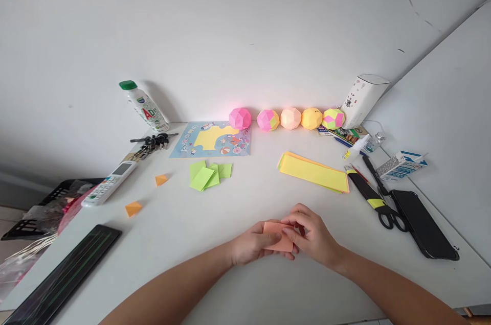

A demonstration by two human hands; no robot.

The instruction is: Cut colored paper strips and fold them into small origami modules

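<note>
A small orange sheet of paper (276, 244) is held above the near part of the white table. My left hand (251, 244) grips its left side, the thumb lying across the top and the fingers underneath. At the sheet's right edge, my right hand (312, 235) pinches it between thumb and fingers. Several green paper squares (202, 178) lie overlapping beyond my left hand. Two small folded orange paper pieces (133, 208) rest farther left. Yellow paper strips (314, 172) are stacked beyond my right hand, with orange and green edges showing beneath.
Several faceted paper balls (290, 118) line the wall. Scissors (387, 215), a black phone (424, 225), a drink carton (401, 165) and a glue bottle (356, 147) are on the right. At left are a white bottle (148, 109), keys (151, 145), a remote (109, 184) and a dark flat panel (65, 276).
</note>
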